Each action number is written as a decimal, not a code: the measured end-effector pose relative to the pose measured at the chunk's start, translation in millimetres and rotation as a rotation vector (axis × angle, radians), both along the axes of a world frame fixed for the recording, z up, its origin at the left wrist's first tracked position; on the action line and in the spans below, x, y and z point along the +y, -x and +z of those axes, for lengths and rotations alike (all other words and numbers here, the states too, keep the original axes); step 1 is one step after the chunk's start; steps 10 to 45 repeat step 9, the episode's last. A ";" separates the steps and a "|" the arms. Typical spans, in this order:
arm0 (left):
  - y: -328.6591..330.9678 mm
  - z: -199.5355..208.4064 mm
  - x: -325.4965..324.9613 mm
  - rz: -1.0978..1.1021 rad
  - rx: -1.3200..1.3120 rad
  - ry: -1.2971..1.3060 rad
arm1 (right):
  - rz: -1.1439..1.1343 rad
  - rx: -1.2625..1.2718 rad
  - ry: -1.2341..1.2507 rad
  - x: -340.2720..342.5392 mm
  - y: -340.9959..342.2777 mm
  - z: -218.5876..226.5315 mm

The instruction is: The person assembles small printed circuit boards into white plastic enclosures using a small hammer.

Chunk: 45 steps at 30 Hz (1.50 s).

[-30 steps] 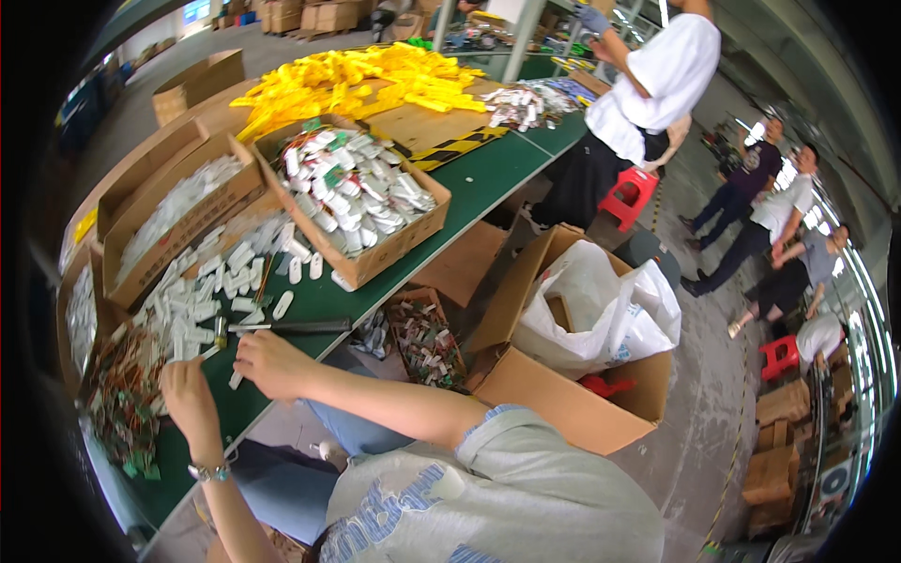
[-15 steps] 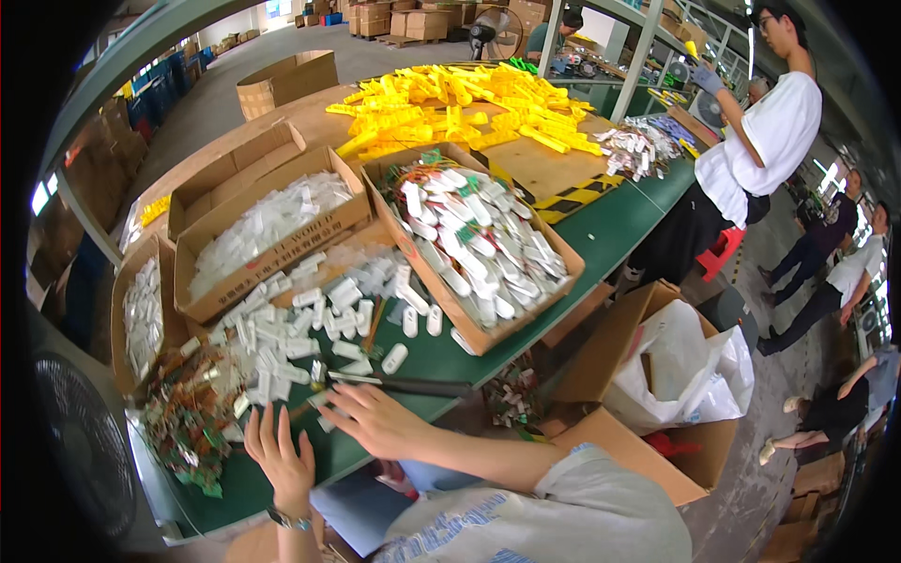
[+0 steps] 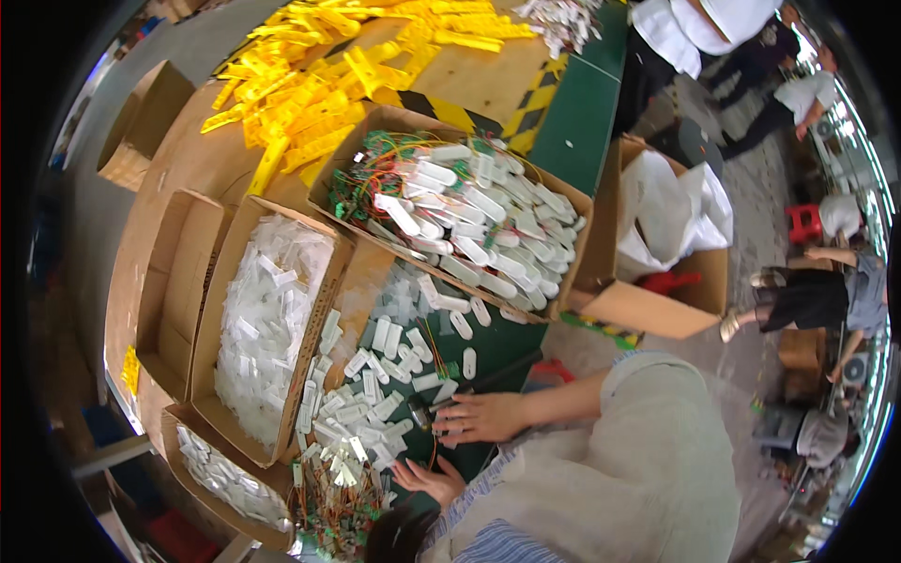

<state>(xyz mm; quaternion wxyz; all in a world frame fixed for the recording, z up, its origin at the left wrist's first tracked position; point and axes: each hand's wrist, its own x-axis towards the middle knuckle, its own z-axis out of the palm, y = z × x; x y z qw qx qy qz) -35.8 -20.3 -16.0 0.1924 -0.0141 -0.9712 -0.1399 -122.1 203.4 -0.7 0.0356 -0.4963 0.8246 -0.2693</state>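
My left hand [image 3: 432, 480] is low over the green bench, its fingers stretched out beside a heap of small green circuit boards with thin wires [image 3: 343, 502]. A thin reddish wire stands close to its fingertips; whether it touches them is unclear. My right hand [image 3: 483, 418] lies just beyond, fingers extended and palm down. At its fingertips is a small dark, metallic tool [image 3: 419, 413], partly covered, its kind not clear. Loose white plastic casings [image 3: 361, 418] spread in front of both hands, and a few oval white covers [image 3: 469, 363] lie apart from them.
A carton of wired white units [image 3: 488, 220] stands ahead. Left are a carton of translucent pieces [image 3: 272, 328], an empty-looking carton [image 3: 178, 291] and a smaller filled one [image 3: 230, 479]. Yellow plastic parts [image 3: 310, 89] pile up at the back. A bag-lined box [image 3: 671, 305] stands right.
The whole view has swung and tilted, so the bench appears turned and the far room has left the picture. My hands stay by the casings, now closer together, fingers still stretched out.
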 end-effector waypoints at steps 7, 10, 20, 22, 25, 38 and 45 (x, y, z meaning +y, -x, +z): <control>10.9 39.8 -17.7 -0.045 -0.248 -0.237 | -0.097 0.148 0.028 -12.6 -2.2 -18.4; 20.7 55.0 -18.1 -0.137 -0.142 -0.103 | -0.114 0.169 -0.026 -12.4 -3.0 -20.2; 20.7 55.0 -18.1 -0.137 -0.142 -0.103 | -0.114 0.169 -0.026 -12.4 -3.0 -20.2; 20.7 55.0 -18.1 -0.137 -0.142 -0.103 | -0.114 0.169 -0.026 -12.4 -3.0 -20.2; 20.7 55.0 -18.1 -0.137 -0.142 -0.103 | -0.114 0.169 -0.026 -12.4 -3.0 -20.2; 20.7 55.0 -18.1 -0.137 -0.142 -0.103 | -0.114 0.169 -0.026 -12.4 -3.0 -20.2; 20.7 55.0 -18.1 -0.137 -0.142 -0.103 | -0.114 0.169 -0.026 -12.4 -3.0 -20.2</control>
